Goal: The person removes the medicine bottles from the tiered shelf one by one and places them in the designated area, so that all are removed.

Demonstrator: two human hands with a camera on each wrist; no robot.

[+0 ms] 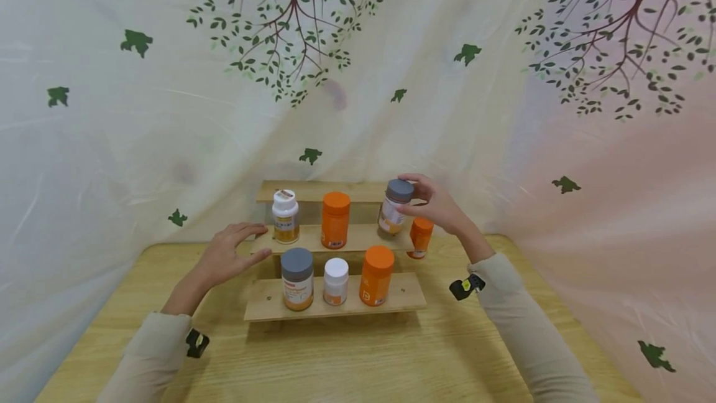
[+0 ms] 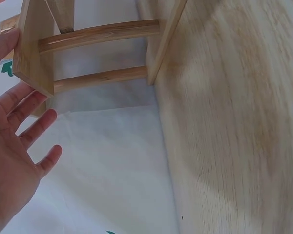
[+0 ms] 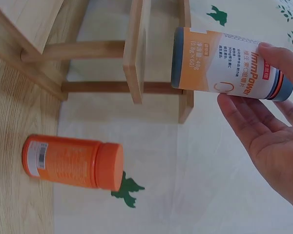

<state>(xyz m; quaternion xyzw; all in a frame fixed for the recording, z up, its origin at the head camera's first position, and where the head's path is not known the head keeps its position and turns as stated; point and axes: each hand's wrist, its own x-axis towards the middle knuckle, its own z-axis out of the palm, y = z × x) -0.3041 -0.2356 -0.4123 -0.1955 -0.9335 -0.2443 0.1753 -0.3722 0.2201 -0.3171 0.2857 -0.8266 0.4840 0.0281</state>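
Two pale beige cloth sleeves come in closest. Behind everything hangs one big whitish sheet with branches and green leaves on it. One flat yellow-brown wooden tabletop carries one light wooden rack with three steps.

Two bare hands reach toward the rack. The left hand has its fingers spread and grips nothing; its fingers touch the left end of the middle step. The right hand is partly curled, pinching one white-and-orange bottle with a grey lid between thumb and fingers, near the lid. That bottle is left of the right hand's palm, just above the middle step's right end.

Seven bottles show: two with grey lids, three all orange and two white. The second grey-lidded bottle is on the bottom step. One orange bottle stands on the middle step, another on the bottom step, and a third on the tabletop, right of the rack. One white bottle with a gold label is on the middle step; the small white bottle is on the bottom.
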